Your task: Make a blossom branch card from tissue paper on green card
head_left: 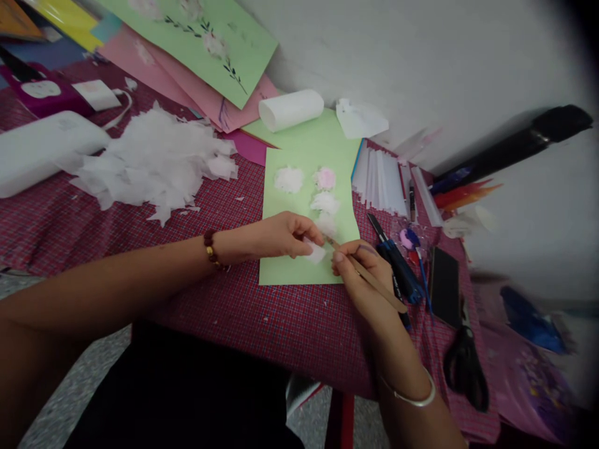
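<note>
A light green paper sheet (299, 206) lies on the red checked tablecloth (224, 299). Several small tissue puffs sit on it: a white puff (289, 179), a pink puff (325, 178) and two more white ones below. My left hand (281, 236) pinches a small white tissue piece (315, 252) over the sheet's lower part. My right hand (362, 268) is closed round a thin wooden stick (374, 282), its tip touching the tissue piece.
A heap of white tissue scraps (154, 159) lies at left beside a white box (42, 149). A tissue roll (291, 110) and coloured sheets (201, 43) are behind. At right lie pens (397, 265), a black block (444, 285), scissors (463, 365) and white strips (381, 181).
</note>
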The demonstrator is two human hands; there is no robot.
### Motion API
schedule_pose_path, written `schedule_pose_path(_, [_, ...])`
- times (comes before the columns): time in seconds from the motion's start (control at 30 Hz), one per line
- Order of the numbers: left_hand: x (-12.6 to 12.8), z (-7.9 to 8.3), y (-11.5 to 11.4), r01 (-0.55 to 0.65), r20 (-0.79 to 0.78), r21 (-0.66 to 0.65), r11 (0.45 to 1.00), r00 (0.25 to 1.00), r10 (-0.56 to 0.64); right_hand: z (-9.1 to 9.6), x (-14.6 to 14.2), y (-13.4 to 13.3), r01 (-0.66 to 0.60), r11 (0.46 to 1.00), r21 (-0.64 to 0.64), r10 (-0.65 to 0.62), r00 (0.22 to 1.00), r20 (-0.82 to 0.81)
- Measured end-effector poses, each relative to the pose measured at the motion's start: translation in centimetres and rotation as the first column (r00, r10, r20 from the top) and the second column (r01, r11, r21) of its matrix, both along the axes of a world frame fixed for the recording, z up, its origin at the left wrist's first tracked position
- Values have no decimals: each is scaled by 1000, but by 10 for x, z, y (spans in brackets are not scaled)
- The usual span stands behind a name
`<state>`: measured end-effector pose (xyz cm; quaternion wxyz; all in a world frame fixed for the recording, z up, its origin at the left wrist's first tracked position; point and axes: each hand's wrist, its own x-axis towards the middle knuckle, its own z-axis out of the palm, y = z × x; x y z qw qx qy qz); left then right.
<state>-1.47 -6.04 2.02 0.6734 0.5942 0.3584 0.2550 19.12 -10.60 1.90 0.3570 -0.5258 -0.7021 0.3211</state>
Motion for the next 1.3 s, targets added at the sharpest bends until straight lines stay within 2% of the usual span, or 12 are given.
schedule_pose_path(0.07, [-1,-2,1,14,-53,76,997,999,-10,2,1,0,26,1000,4,-26,999,-30])
schedule_pose_path(0.2, [1,1,-2,-85,-32,217,973,995,94,5,-2,-1,70,996,-48,-77,981,-180])
schedule_pose_path(0.3, [5,4,-7,-158,-23,379,912,983,180,6,-5,-3,15,992,-125,-48,962,-270])
schedule_pose_path(0.4, [8,3,-12,-203,-43,527,825,964,264,7,-8,-6,-37,993,-116,10,973,-229])
schedule_pose_path(0.5, [11,0,-17,-213,-85,579,787,944,319,6,-10,-10,-54,996,-69,46,992,-117])
schedule_pose_path(0.7, [15,-2,-22,-182,-127,552,814,946,297,-4,-14,-8,-116,993,-23,115,992,-50])
schedule_pose_path(0.77, [17,-2,-22,-188,-47,464,866,971,236,-5,-14,-6,-98,995,-30,96,994,-55])
schedule_pose_path(0.87, [19,-3,-20,-187,156,242,952,976,152,-6,-13,-4,-38,999,-33,35,996,-78])
schedule_pose_path(0.93, [21,-5,-19,-172,249,138,975,959,134,-5,-12,-3,-20,999,-49,15,993,-118])
schedule_pose_path(1.07, [23,-9,-17,-200,291,134,971,944,154,-6,-11,-2,-37,995,-91,21,985,-173])
schedule_pose_path(1.2, [23,-12,-18,-267,250,183,946,943,217,-4,-13,0,-71,997,-31,69,994,-84])
schedule_pose_path(1.3, [22,-13,-19,-262,206,204,943,953,220,-2,-16,1,-74,997,9,74,997,-32])
